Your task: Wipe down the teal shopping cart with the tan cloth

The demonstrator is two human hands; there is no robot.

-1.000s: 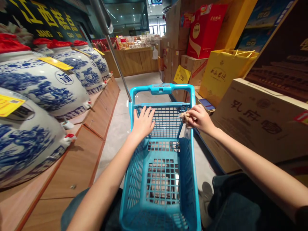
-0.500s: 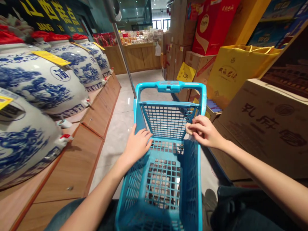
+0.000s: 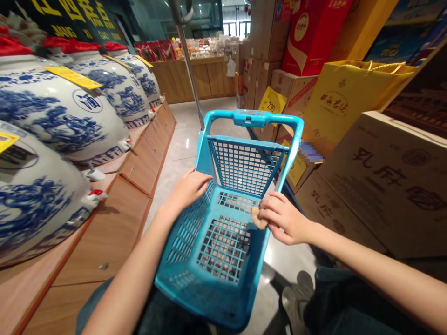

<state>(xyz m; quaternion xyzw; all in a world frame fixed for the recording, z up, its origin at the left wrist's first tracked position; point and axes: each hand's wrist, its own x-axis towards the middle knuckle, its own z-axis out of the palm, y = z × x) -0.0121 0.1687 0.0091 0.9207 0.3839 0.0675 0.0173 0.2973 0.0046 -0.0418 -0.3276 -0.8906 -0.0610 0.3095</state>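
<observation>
A turquoise plastic shopping basket with a tall handle stands tilted in front of me in a shop aisle. My left hand rests on the basket's left rim, fingers curled over the edge. My right hand is closed on a small beige cloth and presses it against the right rim near the inside corner. The basket holds nothing else that I can see.
Large blue-and-white ceramic jars with yellow tags sit on a wooden counter on the left. Brown cartons, a yellow gift bag and red boxes stack on the right. The tiled aisle runs ahead toward a wooden counter.
Both hands slid down from the basket's upper back panel to its rims. The right hand with the cloth moved lower along the right rim. The basket now tilts to the left.
</observation>
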